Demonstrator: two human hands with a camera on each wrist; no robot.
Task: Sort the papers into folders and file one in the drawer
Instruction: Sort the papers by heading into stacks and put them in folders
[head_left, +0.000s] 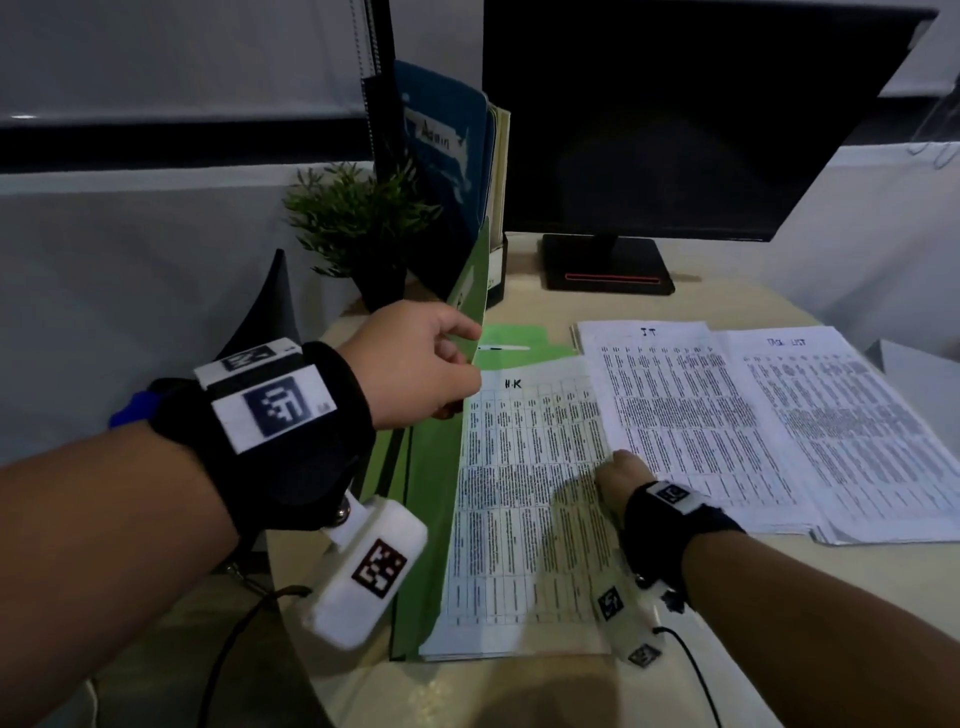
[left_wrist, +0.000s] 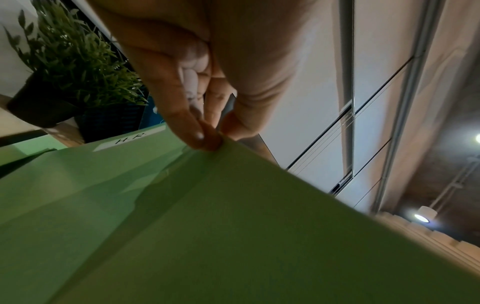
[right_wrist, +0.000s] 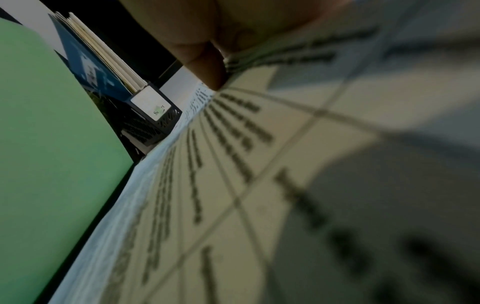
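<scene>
A green folder (head_left: 431, 519) lies open at the desk's left. My left hand (head_left: 470, 353) pinches the far edge of its raised cover (left_wrist: 233, 226) between thumb and fingertips (left_wrist: 205, 137); the cover stands nearly upright. A label reading "H.R" (left_wrist: 130, 139) shows on the folder tab. A printed sheet headed "H.K" (head_left: 524, 493) lies on the folder's lower half. My right hand (head_left: 618, 470) rests on that sheet's right edge, and one fingertip (right_wrist: 211, 76) presses on the paper (right_wrist: 259, 185). Its other fingers are hidden.
Two more paper stacks, headed "IT" (head_left: 675, 415) and "Task list" (head_left: 841, 431), lie to the right. Behind stand a monitor (head_left: 675, 119) on its base (head_left: 605, 265), a potted plant (head_left: 358, 218), and a black file holder (right_wrist: 155, 121) with a blue "Admin" folder (head_left: 441, 156).
</scene>
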